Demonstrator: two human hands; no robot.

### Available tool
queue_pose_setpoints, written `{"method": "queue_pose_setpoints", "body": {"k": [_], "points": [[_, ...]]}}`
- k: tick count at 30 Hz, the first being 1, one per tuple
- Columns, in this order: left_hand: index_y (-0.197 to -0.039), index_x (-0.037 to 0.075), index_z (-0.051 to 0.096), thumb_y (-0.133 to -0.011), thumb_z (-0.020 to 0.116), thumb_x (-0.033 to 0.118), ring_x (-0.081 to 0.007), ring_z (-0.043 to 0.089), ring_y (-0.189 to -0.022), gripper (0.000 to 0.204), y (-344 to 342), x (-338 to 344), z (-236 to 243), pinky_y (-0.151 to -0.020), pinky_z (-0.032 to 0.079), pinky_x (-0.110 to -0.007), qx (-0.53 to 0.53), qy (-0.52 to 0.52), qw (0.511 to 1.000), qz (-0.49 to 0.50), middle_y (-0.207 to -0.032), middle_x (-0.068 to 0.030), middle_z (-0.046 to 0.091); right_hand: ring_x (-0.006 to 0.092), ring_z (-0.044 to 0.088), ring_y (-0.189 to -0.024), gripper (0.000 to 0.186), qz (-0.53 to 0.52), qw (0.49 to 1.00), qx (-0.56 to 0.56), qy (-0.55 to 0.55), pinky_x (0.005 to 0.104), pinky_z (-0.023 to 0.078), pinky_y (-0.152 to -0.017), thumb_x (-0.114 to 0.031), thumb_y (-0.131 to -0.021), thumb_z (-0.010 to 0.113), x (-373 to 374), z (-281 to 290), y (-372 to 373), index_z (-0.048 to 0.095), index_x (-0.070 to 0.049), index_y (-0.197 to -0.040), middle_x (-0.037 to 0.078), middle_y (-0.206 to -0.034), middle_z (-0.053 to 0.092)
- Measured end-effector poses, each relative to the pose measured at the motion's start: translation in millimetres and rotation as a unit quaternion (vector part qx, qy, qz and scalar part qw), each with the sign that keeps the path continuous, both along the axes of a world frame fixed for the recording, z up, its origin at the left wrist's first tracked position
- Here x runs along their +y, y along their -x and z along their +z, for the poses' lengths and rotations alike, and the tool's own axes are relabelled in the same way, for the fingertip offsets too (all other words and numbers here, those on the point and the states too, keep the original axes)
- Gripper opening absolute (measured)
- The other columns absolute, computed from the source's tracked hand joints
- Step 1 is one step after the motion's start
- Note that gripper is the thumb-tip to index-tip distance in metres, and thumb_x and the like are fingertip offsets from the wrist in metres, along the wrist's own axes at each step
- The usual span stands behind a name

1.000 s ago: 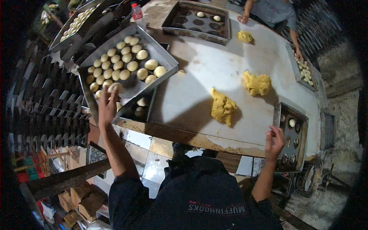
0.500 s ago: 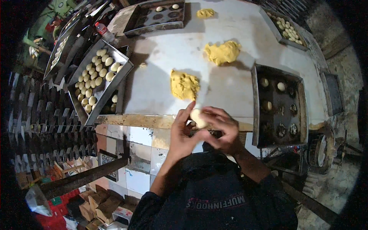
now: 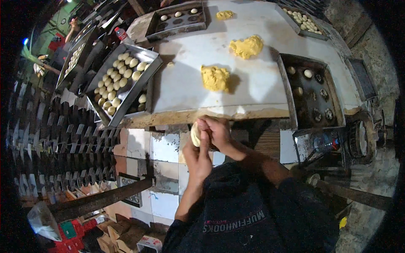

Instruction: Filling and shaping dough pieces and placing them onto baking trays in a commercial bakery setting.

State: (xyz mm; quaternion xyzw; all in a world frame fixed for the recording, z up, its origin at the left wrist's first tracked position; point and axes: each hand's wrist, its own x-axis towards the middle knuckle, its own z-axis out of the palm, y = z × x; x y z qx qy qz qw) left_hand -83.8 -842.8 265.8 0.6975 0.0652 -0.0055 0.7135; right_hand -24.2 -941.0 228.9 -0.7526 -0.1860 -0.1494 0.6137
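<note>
A pale piece of dough [image 3: 195, 135] is held between my two hands, just in front of the table's near edge. It looks flattened and stands on its edge. My left hand [image 3: 197, 162] grips it from below, the thumb pointing up along it. My right hand [image 3: 217, 133] closes on its right side, fingers and thumb pressed against it. Part of the dough is hidden behind the fingers. On the table beyond my hands lies a crumbly yellow lump [image 3: 216, 79]. A larger yellow lump [image 3: 247, 47] sits farther back to the right.
A metal tray [image 3: 136, 95] of pale dough balls overlaps another tray at left. The dark tray [image 3: 288, 95] at right has round hollows and a few balls. A far tray [image 3: 177, 34], a small yellow lump [image 3: 225, 15] and a bottle [image 3: 121, 33] stand farther back.
The dough has gone from a rounded ball to a flatter piece on edge. My hands have drawn together and moved left. A third ball now shows in the far tray. The view has shifted.
</note>
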Motion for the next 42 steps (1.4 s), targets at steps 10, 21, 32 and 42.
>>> {"method": "queue_pose_setpoints", "body": {"k": [10, 21, 32, 42], "points": [[-0.110, -0.004, 0.059, -0.097, 0.054, 0.016, -0.0170, 0.067, -0.092, 0.024, 36.3, 90.9, -46.5, -0.076, 0.058, -0.025, 0.205, 0.435, 0.873, 0.080, -0.109, -0.0118, 0.065, 0.0140, 0.061, -0.081, 0.029, 0.129, 0.987, 0.090, -0.020, 0.0285, 0.049, -0.072, -0.027, -0.099, 0.050, 68.3, -36.6, 10.3, 0.062, 0.000, -0.101, 0.007, -0.088, 0.064], [-0.124, -0.004, 0.054, -0.095, 0.054, 0.018, -0.0196, 0.062, -0.105, 0.036, -70.5, 59.3, -48.9, -0.093, 0.049, -0.032, 0.128, 0.389, 0.912, -0.015, -0.118, -0.0117, 0.062, 0.0273, 0.069, -0.076, 0.022, -0.221, 0.951, 0.041, 0.213, 0.0349, 0.054, -0.068, -0.007, -0.077, 0.071, -96.7, -156.2, -155.9, 0.069, -0.002, -0.099, 0.018, -0.088, 0.068], [-0.141, 0.006, 0.042, -0.097, 0.055, 0.019, -0.0205, 0.053, -0.117, 0.047, -176.9, -9.9, -70.1, -0.101, 0.043, -0.036, 0.173, 0.251, 0.952, 0.031, -0.128, -0.0094, 0.054, 0.0152, 0.067, -0.075, 0.020, -0.058, 0.944, 0.321, -0.045, 0.0297, 0.056, -0.074, -0.003, -0.084, 0.064, -140.5, -126.9, -181.3, 0.069, 0.002, -0.104, 0.012, -0.093, 0.071], [-0.132, -0.002, 0.047, -0.099, 0.051, 0.018, -0.0208, 0.060, -0.108, 0.038, -194.9, -21.5, -80.6, -0.094, 0.049, -0.035, 0.130, 0.288, 0.949, -0.016, -0.122, -0.0132, 0.058, 0.0171, 0.068, -0.084, 0.022, 0.071, 0.990, -0.020, 0.121, 0.0307, 0.055, -0.070, -0.013, -0.083, 0.069, -81.7, -28.0, -166.4, 0.071, 0.000, -0.100, 0.014, -0.098, 0.071]]}}
